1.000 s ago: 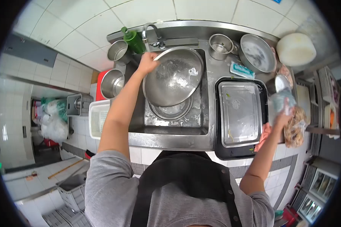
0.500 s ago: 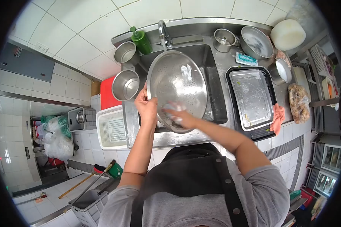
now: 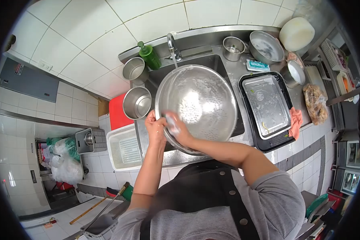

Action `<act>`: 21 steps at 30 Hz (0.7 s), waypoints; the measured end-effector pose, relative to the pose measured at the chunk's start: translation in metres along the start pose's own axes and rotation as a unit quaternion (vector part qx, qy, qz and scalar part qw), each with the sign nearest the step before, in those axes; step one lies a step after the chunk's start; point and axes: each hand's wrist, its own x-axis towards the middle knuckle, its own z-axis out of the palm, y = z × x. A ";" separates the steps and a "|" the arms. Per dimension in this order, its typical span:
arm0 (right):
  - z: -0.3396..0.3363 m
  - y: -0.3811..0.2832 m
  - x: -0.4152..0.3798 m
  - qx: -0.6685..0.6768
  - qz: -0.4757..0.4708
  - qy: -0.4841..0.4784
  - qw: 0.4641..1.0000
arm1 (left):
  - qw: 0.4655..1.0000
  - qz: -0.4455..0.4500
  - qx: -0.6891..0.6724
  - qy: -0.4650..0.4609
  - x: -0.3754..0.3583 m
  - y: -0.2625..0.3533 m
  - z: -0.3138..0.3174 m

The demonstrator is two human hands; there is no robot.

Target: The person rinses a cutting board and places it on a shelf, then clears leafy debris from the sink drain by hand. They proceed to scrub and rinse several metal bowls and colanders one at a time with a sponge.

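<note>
A large round metal bowl (image 3: 206,108) is tilted over the sink, its inside facing me. It is wet and marked with small dots, either drops or holes. My left hand (image 3: 156,127) is closed on the bowl's left rim. Against the inner wall near that rim, my right hand (image 3: 181,134) presses a whitish, sponge-like thing (image 3: 172,123), partly hidden by the fingers and blurred. Water runs from the faucet (image 3: 171,41) at the bowl's far edge. Behind the bowl, the dark sink basin (image 3: 218,64) shows only in part.
Two metal pots (image 3: 137,103) and a green pump bottle (image 3: 149,56) stand left of the basin. To the right are a metal tray (image 3: 267,105) in a black one, a blue brush (image 3: 258,65), more pots and a bagged item (image 3: 316,104). A white basket (image 3: 125,147) sits lower left.
The bowl has turned to show more of its inside and now sits further right. My right hand has moved left along the wall, close to my left hand. The view has shifted slightly.
</note>
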 end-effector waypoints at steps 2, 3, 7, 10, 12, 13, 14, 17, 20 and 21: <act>-0.037 -0.002 -0.029 -0.137 0.072 -0.164 0.974 | 1.000 0.022 0.014 0.011 0.009 0.005 -0.010; -0.065 0.011 -0.037 -0.183 0.081 -0.213 0.956 | 0.999 0.043 0.026 0.020 0.014 0.006 -0.015; -0.181 0.023 -0.010 -0.517 0.024 -0.241 0.821 | 0.999 0.014 0.000 0.044 0.014 -0.005 -0.022; -0.217 0.032 0.039 -0.619 -0.016 -0.167 0.767 | 0.999 -0.028 -0.014 0.034 -0.003 -0.006 -0.003; -0.196 0.021 0.051 -0.600 -0.010 -0.092 0.794 | 0.999 -0.044 -0.025 0.019 -0.018 0.007 0.021; -0.169 0.005 0.054 -0.579 0.026 -0.060 0.813 | 0.997 -0.058 -0.040 0.008 -0.021 0.009 0.031; -0.144 0.032 0.050 -0.551 0.034 -0.032 0.833 | 0.997 -0.060 -0.041 0.005 -0.020 0.006 0.036; -0.077 0.027 0.001 -0.516 -0.060 -0.004 0.854 | 0.999 -0.009 -0.040 -0.007 -0.011 -0.004 0.040; -0.112 0.032 -0.029 -0.352 0.111 -0.308 0.877 | 0.999 0.041 -0.002 0.015 0.000 -0.010 0.020; -0.141 0.011 -0.024 -0.349 0.253 -0.393 0.812 | 0.999 0.044 0.008 0.029 -0.002 -0.009 0.013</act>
